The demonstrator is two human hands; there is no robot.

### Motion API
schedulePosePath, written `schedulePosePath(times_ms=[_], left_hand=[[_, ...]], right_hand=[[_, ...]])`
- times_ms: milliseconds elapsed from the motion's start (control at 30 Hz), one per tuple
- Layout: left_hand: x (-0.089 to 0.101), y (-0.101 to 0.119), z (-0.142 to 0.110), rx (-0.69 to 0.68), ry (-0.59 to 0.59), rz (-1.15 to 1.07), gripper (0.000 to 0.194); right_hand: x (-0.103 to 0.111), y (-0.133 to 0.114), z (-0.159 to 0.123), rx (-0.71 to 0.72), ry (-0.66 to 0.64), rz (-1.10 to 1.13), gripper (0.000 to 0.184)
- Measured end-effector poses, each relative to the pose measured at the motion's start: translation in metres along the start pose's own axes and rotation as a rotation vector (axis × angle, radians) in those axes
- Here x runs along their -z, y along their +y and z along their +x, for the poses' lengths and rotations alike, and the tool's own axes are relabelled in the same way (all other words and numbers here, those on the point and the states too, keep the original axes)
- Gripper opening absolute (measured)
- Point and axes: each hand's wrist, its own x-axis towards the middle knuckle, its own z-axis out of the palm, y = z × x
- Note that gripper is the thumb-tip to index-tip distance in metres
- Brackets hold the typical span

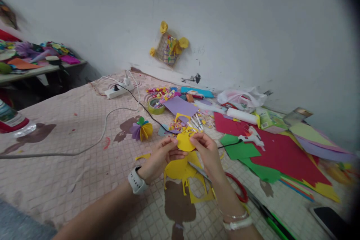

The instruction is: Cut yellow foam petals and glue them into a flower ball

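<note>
A rounded piece of yellow paper (pixel 185 142) is held up between both hands over the table. My left hand (pixel 163 154), with a white watch on its wrist, pinches its left edge. On the opposite edge, my right hand (pixel 206 152) grips it between thumb and fingers. Below them lie yellow paper scraps (pixel 176 168) with curved cut-outs. Red-handled scissors (pixel 237 186) rest partly under my right forearm, their blades reaching over the scraps. To the left of my hands stands a folded paper ball (pixel 142 129) in purple and yellow with green on top.
A white glue gun (pixel 252 137) lies on red card (pixel 281 153) at the right, its black cord running behind my hands to a power strip (pixel 119 90). Green-handled scissors (pixel 271 213) and a phone (pixel 329 219) are front right. A bottle (pixel 14 120) stands far left.
</note>
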Motion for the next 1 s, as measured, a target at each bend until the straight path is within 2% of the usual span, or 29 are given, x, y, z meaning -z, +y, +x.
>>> schedulePosePath(times_ms=[200, 300, 500, 667, 800, 1000], left_hand=[[0.003, -0.001, 0.001, -0.002, -0.004, -0.044, 0.023], [0.005, -0.003, 0.003, -0.021, 0.001, -0.047, 0.024], [0.006, -0.004, 0.004, -0.036, 0.03, -0.046, 0.026], [0.004, -0.002, 0.003, -0.042, 0.049, -0.045, 0.026], [0.003, -0.001, 0.003, -0.042, 0.054, -0.038, 0.025], [0.003, -0.001, 0.003, -0.037, 0.038, -0.013, 0.024]], right_hand=[[-0.003, -0.002, -0.002, -0.032, 0.033, 0.048, 0.023], [0.0, -0.005, 0.0, -0.031, 0.091, 0.088, 0.021], [0.021, -0.009, 0.011, 0.016, 0.269, 0.193, 0.016], [0.037, -0.013, 0.018, 0.027, 0.333, 0.235, 0.014], [0.04, -0.017, 0.019, 0.011, 0.284, 0.266, 0.015], [0.022, -0.015, 0.009, -0.089, 0.039, 0.22, 0.018]])
